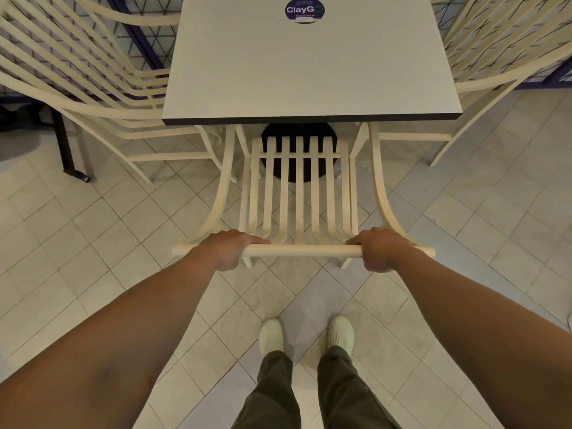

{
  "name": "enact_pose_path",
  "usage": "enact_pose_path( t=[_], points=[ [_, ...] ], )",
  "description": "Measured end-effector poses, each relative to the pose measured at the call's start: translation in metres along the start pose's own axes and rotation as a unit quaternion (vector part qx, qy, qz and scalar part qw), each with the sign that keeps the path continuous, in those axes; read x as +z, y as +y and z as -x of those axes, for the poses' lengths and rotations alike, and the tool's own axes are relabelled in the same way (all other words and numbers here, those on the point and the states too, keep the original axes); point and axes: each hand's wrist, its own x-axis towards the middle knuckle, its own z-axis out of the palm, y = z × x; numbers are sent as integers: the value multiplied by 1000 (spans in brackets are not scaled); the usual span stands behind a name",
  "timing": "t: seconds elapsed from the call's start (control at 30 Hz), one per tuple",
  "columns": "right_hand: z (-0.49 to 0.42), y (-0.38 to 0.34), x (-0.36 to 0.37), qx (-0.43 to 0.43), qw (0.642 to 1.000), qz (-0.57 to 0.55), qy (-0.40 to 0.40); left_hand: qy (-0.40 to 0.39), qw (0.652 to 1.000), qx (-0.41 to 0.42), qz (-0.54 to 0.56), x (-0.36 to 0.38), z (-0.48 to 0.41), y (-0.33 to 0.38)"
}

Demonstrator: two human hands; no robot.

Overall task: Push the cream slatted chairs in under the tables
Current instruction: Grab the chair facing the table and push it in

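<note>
A cream slatted chair (299,193) stands right in front of me, its back towards me and its seat partly under the near edge of a grey square table (309,72). My left hand (230,247) is wrapped around the left part of the chair's round top rail (303,251). My right hand (379,248) grips the right part of the same rail. The front of the seat and the front legs are hidden beneath the tabletop.
Another cream slatted chair (77,75) sits at the table's left side and a third (495,57) at its right. The table's black round base (298,134) shows through the slats. A black table leg (66,144) stands far left. My feet (306,335) are on the tiled floor.
</note>
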Motion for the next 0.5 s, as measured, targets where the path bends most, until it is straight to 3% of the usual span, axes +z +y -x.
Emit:
enact_pose_path(
  t=[0.5],
  points=[
    [1, -1, -2, 0, 1000, -7, -12, 1, 1000, -12, 0, 2, 2, 4]
  ],
)
